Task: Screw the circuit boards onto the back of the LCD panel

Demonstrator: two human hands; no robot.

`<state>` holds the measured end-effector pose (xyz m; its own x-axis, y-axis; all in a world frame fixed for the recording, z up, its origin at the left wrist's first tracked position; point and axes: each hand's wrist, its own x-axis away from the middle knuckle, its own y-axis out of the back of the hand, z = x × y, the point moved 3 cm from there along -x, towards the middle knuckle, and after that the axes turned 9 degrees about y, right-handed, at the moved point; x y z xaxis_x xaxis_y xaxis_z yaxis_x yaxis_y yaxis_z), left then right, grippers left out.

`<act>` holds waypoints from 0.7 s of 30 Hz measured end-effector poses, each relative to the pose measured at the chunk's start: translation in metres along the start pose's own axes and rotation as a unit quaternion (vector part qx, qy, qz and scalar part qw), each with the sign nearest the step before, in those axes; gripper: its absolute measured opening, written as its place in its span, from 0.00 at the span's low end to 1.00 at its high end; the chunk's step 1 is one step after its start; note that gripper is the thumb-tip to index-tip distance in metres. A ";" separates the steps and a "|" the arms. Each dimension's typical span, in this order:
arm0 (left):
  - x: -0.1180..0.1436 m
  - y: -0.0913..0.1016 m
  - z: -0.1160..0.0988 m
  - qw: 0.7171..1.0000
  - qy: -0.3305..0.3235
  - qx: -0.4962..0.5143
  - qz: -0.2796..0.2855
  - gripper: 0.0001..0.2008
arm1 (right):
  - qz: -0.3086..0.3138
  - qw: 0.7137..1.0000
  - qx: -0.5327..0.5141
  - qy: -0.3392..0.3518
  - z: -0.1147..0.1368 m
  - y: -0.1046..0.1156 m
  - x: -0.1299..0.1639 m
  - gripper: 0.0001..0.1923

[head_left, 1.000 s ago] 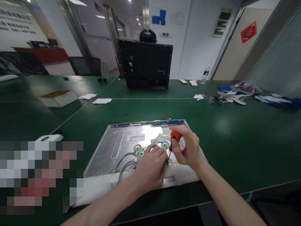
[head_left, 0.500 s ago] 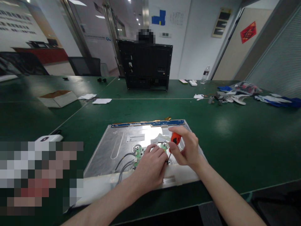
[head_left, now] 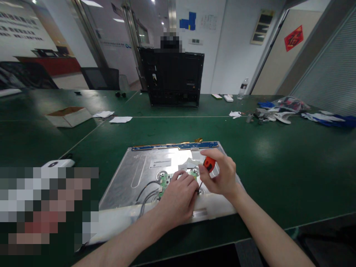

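A flat, shiny silver metal panel (head_left: 122, 185) lay on the dark green table (head_left: 278, 174). The left hand (head_left: 180, 193) partly covered its small green circuit board (head_left: 164, 180), its fingers' grip impossible to tell; the right hand (head_left: 224, 174) had fingers clamped on an orange-and-black screwdriver (head_left: 209, 164).

Orange-and-black screwdriver (head_left: 209, 164), tilted, shaft down beside green circuit board (head_left: 164, 181), partly hidden. Silvery metal panel (head_left: 125, 178) flat beneath, on tabletop (head_left: 278, 178).

Office, I note: green table (head_left: 278, 174) under left hand (head_left: 182, 191); mesh chair (head_left: 101, 78), glass partition (head_left: 108, 40), red desk (head_left: 48, 66) beyond, leftward; blinds (head_left: 330, 70) past right hand (head_left: 224, 176).
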<state>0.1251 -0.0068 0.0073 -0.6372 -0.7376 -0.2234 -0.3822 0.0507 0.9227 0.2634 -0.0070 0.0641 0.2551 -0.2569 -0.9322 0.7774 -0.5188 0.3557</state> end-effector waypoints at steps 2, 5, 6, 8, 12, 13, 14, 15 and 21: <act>0.000 0.000 0.000 1.000 0.002 0.002 0.000 0.09 | -0.003 1.000 0.007 0.006 0.000 -0.001 0.000 0.15; 0.001 0.000 0.001 1.000 0.005 0.004 0.000 0.09 | 0.000 1.000 0.010 0.010 0.000 -0.002 0.000 0.13; 0.001 0.000 0.001 1.000 0.005 0.005 0.000 0.09 | 0.002 1.000 0.007 0.011 0.000 -0.001 0.000 0.13; 0.000 0.000 0.000 1.000 0.003 0.006 0.000 0.09 | 0.006 1.000 -0.009 0.011 0.000 -0.001 -0.001 0.13; 0.000 0.000 0.000 1.000 -0.003 -0.001 0.000 0.09 | 0.012 0.998 -0.059 0.003 0.000 0.002 -0.001 0.16; 0.000 0.000 0.000 1.000 -0.003 -0.002 -0.001 0.08 | 0.014 0.998 -0.065 0.000 0.000 0.002 -0.001 0.17; 0.000 0.000 0.000 1.000 -0.003 -0.004 -0.003 0.08 | 0.016 0.998 -0.067 -0.004 0.000 0.002 -0.001 0.18; 0.000 0.000 0.001 1.000 -0.004 -0.004 -0.004 0.08 | 0.018 0.998 -0.064 -0.008 -0.001 0.003 -0.001 0.18; 0.000 -0.001 0.001 1.000 -0.007 -0.003 -0.001 0.08 | 0.015 0.999 -0.030 -0.006 0.000 0.002 0.000 0.18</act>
<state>0.1252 -0.0062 0.0067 -0.6457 -0.7285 -0.2286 -0.3795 0.0465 0.9240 0.2652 -0.0083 0.0652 0.2725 -0.2814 -0.9201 0.8031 -0.4602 0.3786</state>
